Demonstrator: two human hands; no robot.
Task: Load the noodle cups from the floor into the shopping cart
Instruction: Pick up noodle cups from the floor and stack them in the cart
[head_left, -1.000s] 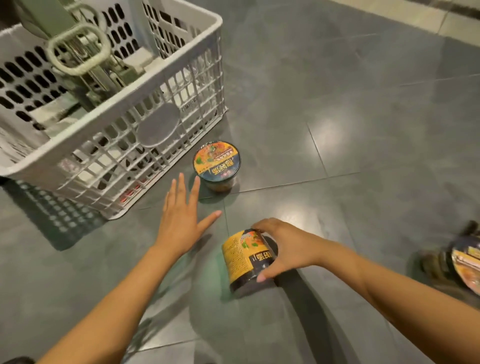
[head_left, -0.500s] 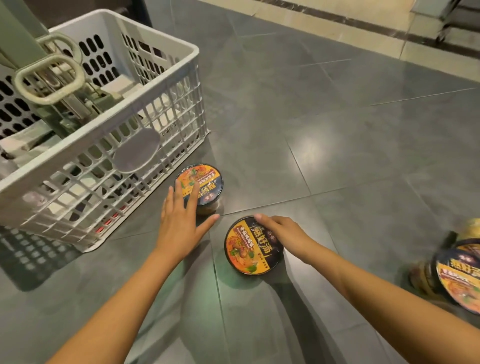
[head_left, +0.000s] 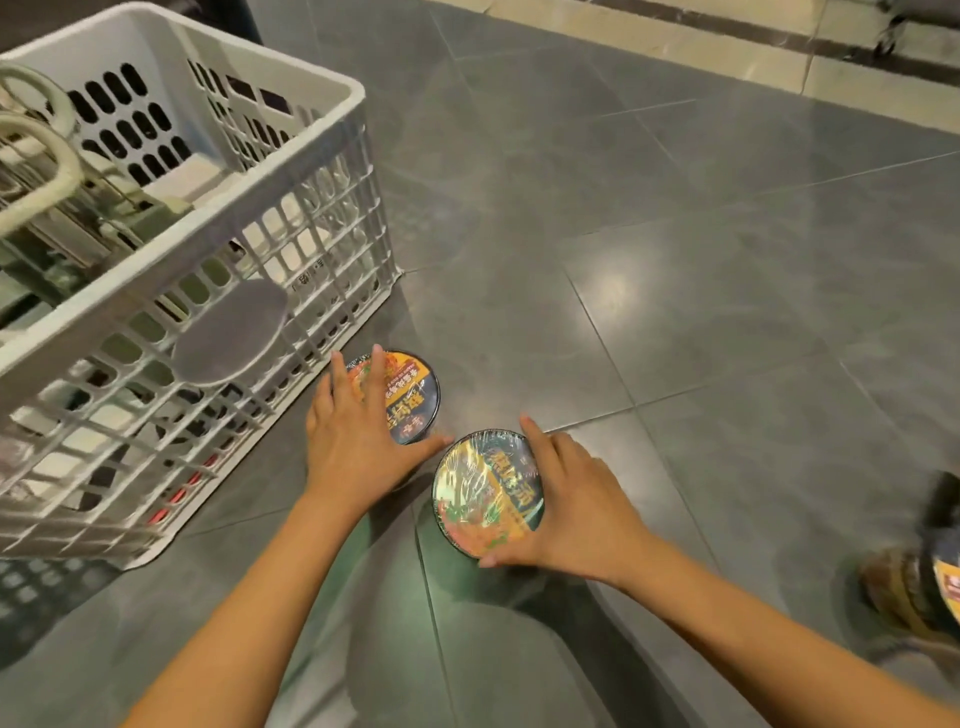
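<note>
1. Dim, flat indoor light overhead; one soft glare patch blooms on the glossy floor (head_left: 615, 283) toward two o'clock.
2. Shadows pool at six o'clock; the cart (head_left: 348, 104) casts a grid shadow at eight.
3. Motion blur smears the noodle cup (head_left: 946, 582) at four o'clock; edges bow outward.

Chinese characters on lids of left noodle cup (head_left: 415, 400), right noodle cup (head_left: 483, 493), none legible

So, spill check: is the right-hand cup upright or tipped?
Upright: the noodle cup shows its lid on top; right hand grips it.
</note>
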